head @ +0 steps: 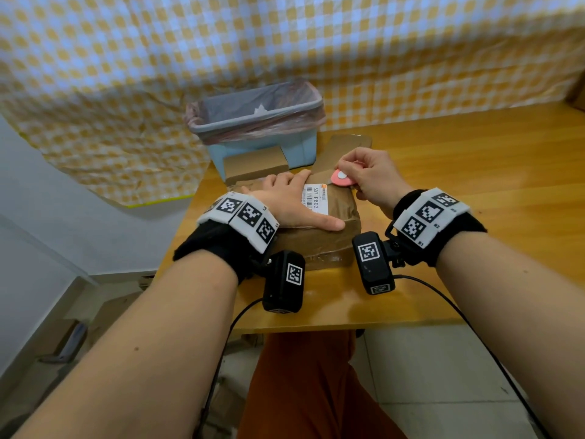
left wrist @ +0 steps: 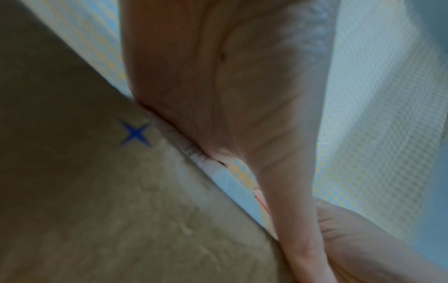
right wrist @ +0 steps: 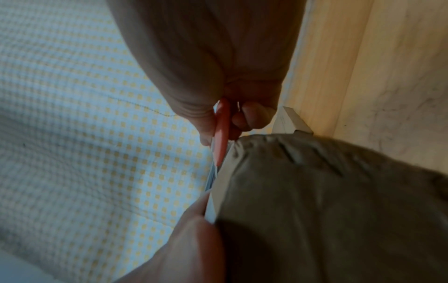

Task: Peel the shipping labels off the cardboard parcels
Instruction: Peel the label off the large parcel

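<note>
A brown tape-wrapped cardboard parcel (head: pixel 335 223) lies on the wooden table (head: pixel 443 217), a white shipping label (head: pixel 316 199) stuck on its top. My left hand (head: pixel 288 201) lies flat on the parcel, fingers straight, pressing beside the label. My right hand (head: pixel 364 179) pinches a small pink scraper (head: pixel 343 179) with a white button, its tip at the label's far corner. In the right wrist view the pink scraper (right wrist: pixel 221 134) meets the label edge (right wrist: pixel 218 183) on the parcel (right wrist: pixel 327 210). The left wrist view shows my left hand (left wrist: pixel 230 95) against the parcel (left wrist: pixel 97 191).
A blue bin (head: pixel 262 128) lined with a pink bag stands behind the parcel. A smaller cardboard box (head: pixel 253 166) and an open flap (head: pixel 345 150) lie between bin and parcel. A yellow checked cloth (head: pixel 285 42) hangs behind. More boxes lie on the floor (head: pixel 79 331).
</note>
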